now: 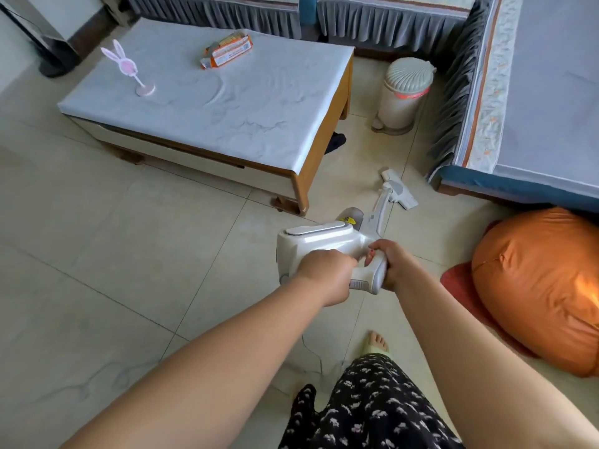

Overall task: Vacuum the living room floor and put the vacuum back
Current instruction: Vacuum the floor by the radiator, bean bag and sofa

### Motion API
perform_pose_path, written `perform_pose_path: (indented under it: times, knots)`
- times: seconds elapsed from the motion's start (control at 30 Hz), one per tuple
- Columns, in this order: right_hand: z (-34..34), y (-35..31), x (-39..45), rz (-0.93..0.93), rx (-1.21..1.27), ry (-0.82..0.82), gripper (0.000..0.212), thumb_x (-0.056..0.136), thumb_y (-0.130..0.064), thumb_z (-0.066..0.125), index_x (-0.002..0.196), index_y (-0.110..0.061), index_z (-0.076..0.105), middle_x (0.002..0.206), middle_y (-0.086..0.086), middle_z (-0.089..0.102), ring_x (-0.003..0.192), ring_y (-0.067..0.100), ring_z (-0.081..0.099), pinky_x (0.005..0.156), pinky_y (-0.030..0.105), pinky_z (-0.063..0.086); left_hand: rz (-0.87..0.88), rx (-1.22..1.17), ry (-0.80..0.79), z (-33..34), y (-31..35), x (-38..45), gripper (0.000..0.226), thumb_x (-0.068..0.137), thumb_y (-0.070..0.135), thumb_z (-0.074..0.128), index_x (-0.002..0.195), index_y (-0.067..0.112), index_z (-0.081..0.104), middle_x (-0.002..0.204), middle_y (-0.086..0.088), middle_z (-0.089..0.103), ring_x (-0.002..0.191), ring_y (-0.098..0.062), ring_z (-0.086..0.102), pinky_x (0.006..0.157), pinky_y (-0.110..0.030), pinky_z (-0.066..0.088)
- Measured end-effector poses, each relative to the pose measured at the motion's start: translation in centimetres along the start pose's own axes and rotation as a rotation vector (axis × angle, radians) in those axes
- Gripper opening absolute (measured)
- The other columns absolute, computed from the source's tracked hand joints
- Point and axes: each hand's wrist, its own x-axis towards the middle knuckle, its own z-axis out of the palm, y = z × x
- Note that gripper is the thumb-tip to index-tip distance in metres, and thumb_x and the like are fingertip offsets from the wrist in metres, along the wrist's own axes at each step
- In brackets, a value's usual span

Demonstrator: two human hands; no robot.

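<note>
Fills the upper middle, standing on the pale glossy floor tiles [97, 254]: a long low wooden desk with a white marbled top [207, 102], taken here as the landmark. Right of the desk, runs a blue-based sofa draped in grey fringed cloth [534, 92]. Lies near the sofa's foot, well right of and below the desk's corner, a plump orange satin cushion [538, 286], probably off the seat so the floor there gets cleaned. Stands between desk and sofa, a cream pedal bin with a ribbed lid [402, 92].

Slants down from just below the desk's right corner, a white cordless stick vacuum [324, 241], floor head [398, 189] flat on the tiles in the gap toward the sofa, likely to sweep that lane. Curls round the grip from one side the left hand [327, 273], fingers wrapped tight; clasps the other side the right hand [392, 264], likewise wrapped, presumably sharing the weight and steering.
</note>
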Motion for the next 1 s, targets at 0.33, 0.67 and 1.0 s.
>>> perform_pose_path:
  times: [0.33,0.67,1.0]
  knots:
    - [3.5,7.5,-1.0,-0.036,0.013,-0.014,0.017,0.086,-0.007,0.047,0.070,-0.011,0.044,0.044,0.002,0.044,0.031,0.015,0.044,0.040,0.019,0.043,0.015,0.007,-0.017,2.5,-4.2,-6.3,0.015,0.082,0.013,0.055,0.096,0.020,0.057,0.095,-0.007,0.062,0.088,-0.031,0.060,0.064,-0.030,0.036]
    - [0.5,1.6,0.8,-0.035,-0.016,0.013,0.018,0.086,-0.005,0.046,0.069,-0.011,0.043,0.044,0.002,0.044,0.031,0.013,0.044,0.038,0.018,0.043,0.016,-0.038,0.008,1.6,-1.0,-1.0,0.015,0.083,0.013,0.056,0.097,0.018,0.057,0.097,-0.009,0.063,0.089,-0.032,0.060,0.065,-0.029,0.037]
    - [0.5,-5.7,3.3,-0.053,0.008,0.039,0.014,0.086,-0.005,0.047,0.073,-0.010,0.045,0.044,0.002,0.046,0.031,0.011,0.045,0.036,0.019,0.044,0.035,-0.011,0.002,-1.4,-0.7,6.6,0.011,0.083,0.013,0.055,0.087,0.022,0.051,0.085,-0.003,0.056,0.082,-0.029,0.058,0.063,-0.029,0.037]
